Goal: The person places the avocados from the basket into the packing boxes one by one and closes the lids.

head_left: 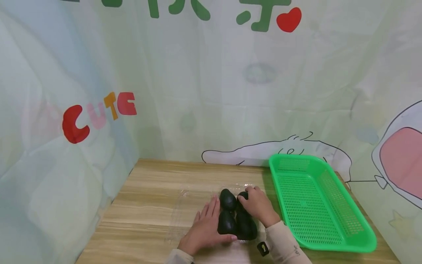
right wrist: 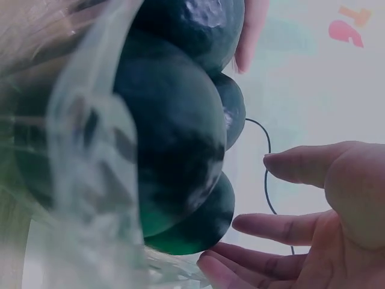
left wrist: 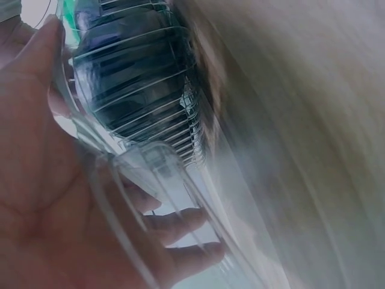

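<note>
Several dark green avocados (head_left: pixel 228 200) sit close together in a clear plastic box (head_left: pixel 244 186) whose see-through lid (head_left: pixel 176 216) lies folded out to the left. My left hand (head_left: pixel 205 228) rests along the box's left side, fingers fairly straight and thumb reaching past its near end. In the left wrist view that palm is against the plastic rim, beside the ribbed wall (left wrist: pixel 150 90). At the far right avocado (head_left: pixel 243 194) is my right hand (head_left: pixel 258 205). The right wrist view shows its fingers touching an avocado (right wrist: pixel 204 223), thumb held apart from it.
A green perforated plastic basket (head_left: pixel 310 212) stands on the right of the wooden table (head_left: pixel 138 205), close beside my right forearm. Behind and to the left hangs a pale printed cloth (head_left: pixel 211 91). A small black tag (head_left: pixel 262 249) is by the right sleeve.
</note>
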The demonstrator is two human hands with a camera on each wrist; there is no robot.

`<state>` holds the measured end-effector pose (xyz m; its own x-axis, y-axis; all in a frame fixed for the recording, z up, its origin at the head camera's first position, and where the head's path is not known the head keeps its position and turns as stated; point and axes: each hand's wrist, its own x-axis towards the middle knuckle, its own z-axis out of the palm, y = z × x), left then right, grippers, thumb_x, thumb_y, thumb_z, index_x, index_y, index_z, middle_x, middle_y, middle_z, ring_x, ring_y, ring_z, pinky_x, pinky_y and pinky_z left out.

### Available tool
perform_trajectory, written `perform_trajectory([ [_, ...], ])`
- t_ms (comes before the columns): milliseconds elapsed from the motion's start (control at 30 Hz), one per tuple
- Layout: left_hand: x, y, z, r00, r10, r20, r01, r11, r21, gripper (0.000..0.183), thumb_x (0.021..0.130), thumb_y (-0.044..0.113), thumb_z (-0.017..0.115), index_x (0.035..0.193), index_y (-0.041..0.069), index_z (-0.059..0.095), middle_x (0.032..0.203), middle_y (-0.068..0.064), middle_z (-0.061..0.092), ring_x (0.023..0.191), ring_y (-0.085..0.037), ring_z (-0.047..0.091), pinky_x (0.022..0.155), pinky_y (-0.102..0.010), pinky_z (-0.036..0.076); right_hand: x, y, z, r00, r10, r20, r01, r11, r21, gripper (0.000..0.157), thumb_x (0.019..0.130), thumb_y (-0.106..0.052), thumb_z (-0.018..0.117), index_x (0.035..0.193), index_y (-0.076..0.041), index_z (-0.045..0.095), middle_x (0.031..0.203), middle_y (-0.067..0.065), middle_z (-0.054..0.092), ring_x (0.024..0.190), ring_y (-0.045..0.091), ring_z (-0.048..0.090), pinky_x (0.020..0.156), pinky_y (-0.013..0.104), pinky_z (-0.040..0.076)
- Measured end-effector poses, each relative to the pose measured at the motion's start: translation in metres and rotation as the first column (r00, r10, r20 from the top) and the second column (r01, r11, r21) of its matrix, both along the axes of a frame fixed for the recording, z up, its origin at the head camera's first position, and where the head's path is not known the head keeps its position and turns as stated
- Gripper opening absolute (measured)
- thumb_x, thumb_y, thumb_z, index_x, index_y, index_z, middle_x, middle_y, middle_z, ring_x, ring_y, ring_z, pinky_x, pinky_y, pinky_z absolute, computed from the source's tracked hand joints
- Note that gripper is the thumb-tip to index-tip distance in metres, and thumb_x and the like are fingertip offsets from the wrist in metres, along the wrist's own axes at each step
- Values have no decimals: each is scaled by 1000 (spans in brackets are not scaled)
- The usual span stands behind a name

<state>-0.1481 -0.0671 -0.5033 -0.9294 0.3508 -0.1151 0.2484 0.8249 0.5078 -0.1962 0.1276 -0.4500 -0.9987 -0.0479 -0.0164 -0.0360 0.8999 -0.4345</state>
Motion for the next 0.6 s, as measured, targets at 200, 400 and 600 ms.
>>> perform_trajectory([
  [200, 1, 0, 1, 1000, -5, -14, 5, 1000, -7, 132, 62, 89, 53, 155, 10, 4, 162, -10, 2, 144, -41, 17, 106, -70, 20, 1, 1, -1, 1000, 5, -25, -5, 1000, -8, 43, 90, -33, 64, 118, 0, 62, 115, 21, 60, 97, 30, 60, 87, 51, 51],
  [400, 2, -2, 3, 1000, 0, -10, 0, 1000, -8, 130, 62, 87, 56, 155, 11, 6, 162, -11, 2, 144, -42, 15, 103, -74, 18, 0, 3, 0, 1000, 7, -22, -8, 999, -33, 41, 91, -32, 64, 117, 0, 62, 116, 20, 60, 101, 31, 60, 90, 51, 50],
  [600, 6, -3, 11, 999, 12, -36, -12, 1000, 20, 124, 67, 85, 54, 156, 13, 5, 163, -9, 0, 146, -40, 13, 103, -75, 17, -3, 9, 0, 995, 37, -92, -40, 999, -33, 38, 90, -28, 65, 112, 3, 64, 110, 21, 63, 102, 33, 61, 87, 49, 51],
])
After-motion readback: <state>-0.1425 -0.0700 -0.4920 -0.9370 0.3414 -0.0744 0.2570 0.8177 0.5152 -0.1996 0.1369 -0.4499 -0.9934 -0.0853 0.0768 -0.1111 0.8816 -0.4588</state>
